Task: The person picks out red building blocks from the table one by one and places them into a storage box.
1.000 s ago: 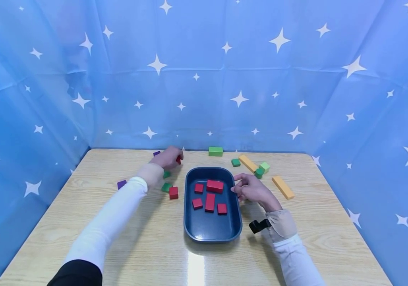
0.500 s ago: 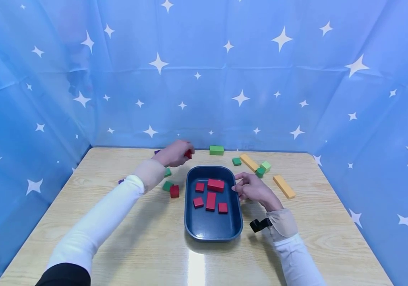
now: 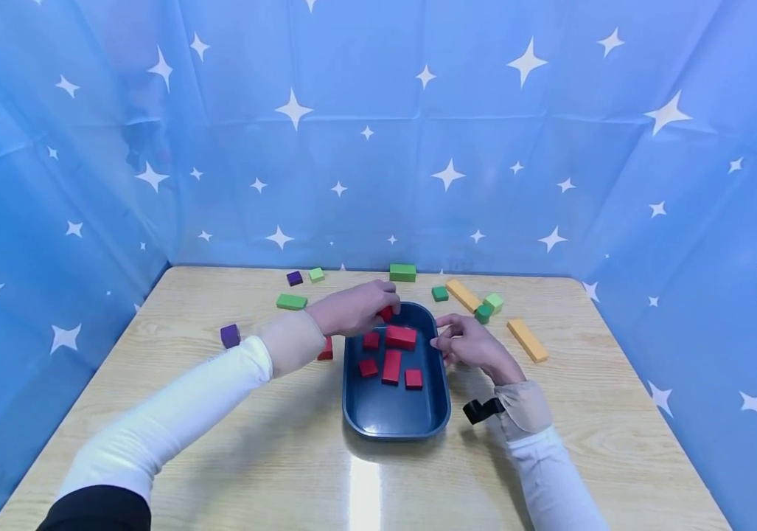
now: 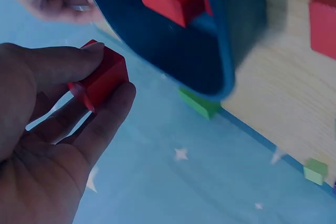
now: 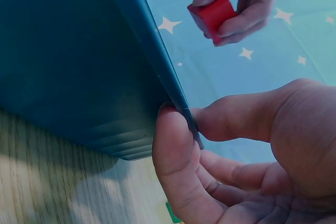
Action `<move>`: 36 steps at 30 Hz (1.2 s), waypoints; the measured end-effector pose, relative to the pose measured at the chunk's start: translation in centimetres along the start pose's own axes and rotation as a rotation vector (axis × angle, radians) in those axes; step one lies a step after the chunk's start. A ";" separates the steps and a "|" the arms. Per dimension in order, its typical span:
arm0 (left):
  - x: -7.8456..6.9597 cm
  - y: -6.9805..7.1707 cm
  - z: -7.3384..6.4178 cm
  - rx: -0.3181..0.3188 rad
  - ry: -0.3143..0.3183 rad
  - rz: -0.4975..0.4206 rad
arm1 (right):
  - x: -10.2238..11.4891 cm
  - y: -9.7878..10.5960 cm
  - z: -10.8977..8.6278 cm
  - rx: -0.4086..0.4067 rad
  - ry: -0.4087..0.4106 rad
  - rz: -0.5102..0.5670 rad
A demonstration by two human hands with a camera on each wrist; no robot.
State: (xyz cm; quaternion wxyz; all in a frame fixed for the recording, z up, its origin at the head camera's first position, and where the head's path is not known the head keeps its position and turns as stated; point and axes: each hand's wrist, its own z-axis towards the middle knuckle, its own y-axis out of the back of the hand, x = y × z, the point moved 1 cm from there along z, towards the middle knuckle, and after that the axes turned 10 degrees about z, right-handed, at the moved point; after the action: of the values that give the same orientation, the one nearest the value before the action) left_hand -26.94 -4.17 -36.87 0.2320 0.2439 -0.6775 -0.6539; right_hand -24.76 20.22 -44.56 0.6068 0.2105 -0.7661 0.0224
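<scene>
My left hand (image 3: 357, 306) pinches a red block (image 4: 107, 77) between thumb and fingers. It holds the block over the far end of the dark blue tray (image 3: 391, 417); the left wrist view shows the block apart from the rim. Inside the tray lie several red blocks, among them a long one (image 3: 401, 338) and a small one (image 3: 413, 379). On the tray's right side, my right hand (image 3: 474, 348) pinches the rim between thumb and finger, as the right wrist view shows. Another red block (image 3: 326, 349) sits left of the tray, partly hidden by my left wrist.
Left on the wooden table are purple blocks (image 3: 230, 336) and green ones (image 3: 292, 302). A green block (image 3: 402, 273) stands behind the tray. Orange planks (image 3: 528, 340) and more green blocks (image 3: 493, 302) lie at the right. A starry blue curtain (image 3: 378, 184) encloses the table.
My left hand has carried the red block rightward from the table's far left to above the tray, uncovering purple and green blocks. My right hand stays at the rim.
</scene>
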 end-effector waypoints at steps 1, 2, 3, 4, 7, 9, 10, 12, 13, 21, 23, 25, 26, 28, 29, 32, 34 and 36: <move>-0.4 0.0 0.0 0.013 -0.005 0.000 | 0.0 0.0 0.0 -0.002 -0.003 0.001; -0.9 0.1 0.0 0.027 -0.009 -0.002 | 0.0 0.0 0.0 0.000 -0.003 -0.003; -1.3 0.1 -0.1 0.035 -0.019 0.003 | 0.0 0.0 0.0 0.000 -0.003 -0.004; -1.7 0.0 -0.1 0.041 -0.033 0.005 | 0.0 0.0 0.0 -0.001 -0.003 -0.005; -2.8 -0.1 -0.3 0.057 -0.079 0.024 | 0.0 0.1 0.1 -0.002 0.002 -0.003; -3.4 -0.2 -0.4 0.062 -0.111 0.040 | 0.0 0.1 0.1 0.000 0.005 -0.003; -3.8 -0.3 -0.4 0.065 -0.124 0.045 | 0.0 0.2 0.1 0.000 0.003 -0.003; -4.4 -0.6 -0.5 0.073 -0.148 0.052 | 0.0 0.2 0.1 0.000 -0.003 0.000; -4.7 -0.8 -0.5 0.077 -0.159 0.051 | 0.0 0.2 0.1 0.003 -0.005 -0.001; -6.7 -2.8 -0.3 0.125 -0.275 0.072 | 0.0 0.1 -0.1 0.021 -0.012 0.012; -7.1 -3.3 -0.2 0.147 -0.297 0.083 | 0.0 0.1 0.0 0.019 -0.012 0.005; -7.5 -3.7 -0.1 0.169 -0.319 0.099 | 0.0 0.1 0.1 0.015 -0.011 -0.004; -7.7 -4.0 0.0 0.181 -0.331 0.107 | 0.1 0.1 0.1 0.012 -0.010 -0.007; -8.0 -4.4 0.2 0.205 -0.356 0.111 | 0.1 0.1 0.1 0.009 -0.007 -0.011; -8.2 -4.7 0.2 0.218 -0.371 0.115 | 0.1 0.1 0.1 0.007 -0.007 -0.010; -8.7 -5.4 0.4 0.256 -0.400 0.117 | 0.1 0.1 0.1 0.010 -0.009 0.000; -9.0 -5.8 0.5 0.275 -0.414 0.125 | 0.0 0.2 0.1 0.012 -0.008 0.004; -9.3 -6.0 0.5 0.294 -0.417 0.130 | -0.1 0.2 0.1 0.011 -0.009 0.009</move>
State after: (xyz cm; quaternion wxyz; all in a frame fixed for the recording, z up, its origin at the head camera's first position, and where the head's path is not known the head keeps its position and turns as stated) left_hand -19.94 1.98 -42.88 0.0908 0.0909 -0.8127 -0.5684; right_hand -24.88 20.39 -44.65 0.6023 0.2104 -0.7695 0.0283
